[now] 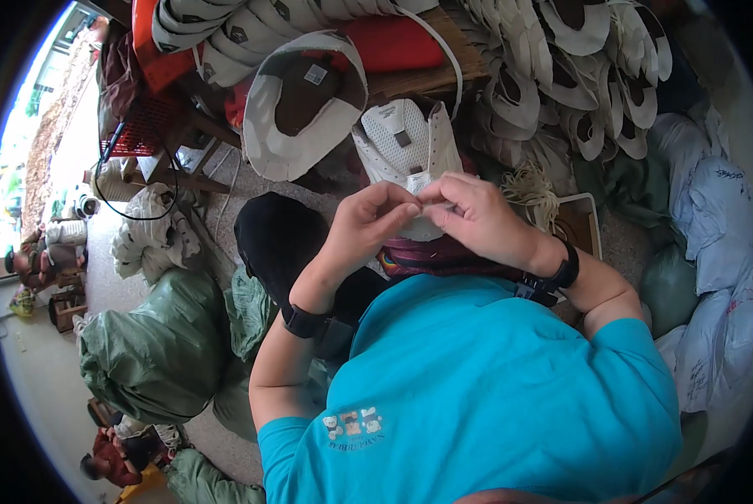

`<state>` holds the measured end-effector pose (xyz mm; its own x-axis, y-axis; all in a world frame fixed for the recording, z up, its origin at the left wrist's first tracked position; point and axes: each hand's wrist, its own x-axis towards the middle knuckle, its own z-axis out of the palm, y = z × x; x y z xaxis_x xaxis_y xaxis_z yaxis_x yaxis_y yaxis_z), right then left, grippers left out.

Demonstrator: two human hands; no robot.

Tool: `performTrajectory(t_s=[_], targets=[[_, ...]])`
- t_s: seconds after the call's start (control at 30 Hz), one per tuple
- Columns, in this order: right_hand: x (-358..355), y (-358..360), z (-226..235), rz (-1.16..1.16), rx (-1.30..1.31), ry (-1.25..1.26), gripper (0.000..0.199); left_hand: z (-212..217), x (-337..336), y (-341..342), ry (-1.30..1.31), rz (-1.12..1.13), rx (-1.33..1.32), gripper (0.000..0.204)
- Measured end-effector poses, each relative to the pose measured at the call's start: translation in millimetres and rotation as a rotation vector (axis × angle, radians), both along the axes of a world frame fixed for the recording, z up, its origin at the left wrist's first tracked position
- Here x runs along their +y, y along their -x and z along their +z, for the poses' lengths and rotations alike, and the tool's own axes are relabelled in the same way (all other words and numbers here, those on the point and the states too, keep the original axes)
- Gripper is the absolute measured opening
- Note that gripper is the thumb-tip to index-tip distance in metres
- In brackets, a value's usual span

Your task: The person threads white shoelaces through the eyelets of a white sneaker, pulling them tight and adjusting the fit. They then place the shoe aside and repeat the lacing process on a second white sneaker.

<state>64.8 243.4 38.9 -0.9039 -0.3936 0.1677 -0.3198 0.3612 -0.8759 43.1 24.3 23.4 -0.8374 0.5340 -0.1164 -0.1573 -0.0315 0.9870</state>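
A white shoe upper (437,149) with a perforated tongue (393,126) rests in front of me, over a dark maroon cloth (427,262) at my lap. Close above its near end, my left hand (366,220) and my right hand (481,220) meet, thumbs and fingertips pinched together. Whatever is between the fingertips is too small to make out, and the hands cover part of the upper. Just beyond my left hand stands a large off-white shoe piece (267,139), curved around a dark opening with a small pale label (315,74) inside.
Stacked white shoe pieces (250,38) sit at the far left, beside a wooden surface (427,71). More uppers (591,84) hang in bunches at the far right. Pale laces (529,191) lie by a box (591,223). Green sacks (154,344) and white sacks (721,227) flank me; people sit far left.
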Motion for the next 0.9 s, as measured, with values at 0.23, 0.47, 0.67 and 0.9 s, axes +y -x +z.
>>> performTrajectory(t_s=[0.23, 0.47, 0.67, 0.9], targets=[[14, 33, -12, -0.207, -0.042, 0.086, 0.011, -22, 6, 6, 0.077, 0.246, 0.134, 0.016], [11, 33, -14, -0.237, 0.183, -0.167, 0.009, -19, 15, 9, 0.432, 0.238, 0.535, 0.034], [7, 31, -18, -0.274, 0.079, -0.091, 0.01, -22, 16, 7, 0.456, 0.218, 0.537, 0.036], [4, 33, -31, -0.168, -0.097, 0.078, 0.011, -21, 11, 9, 0.453, 0.15, 0.545, 0.037]])
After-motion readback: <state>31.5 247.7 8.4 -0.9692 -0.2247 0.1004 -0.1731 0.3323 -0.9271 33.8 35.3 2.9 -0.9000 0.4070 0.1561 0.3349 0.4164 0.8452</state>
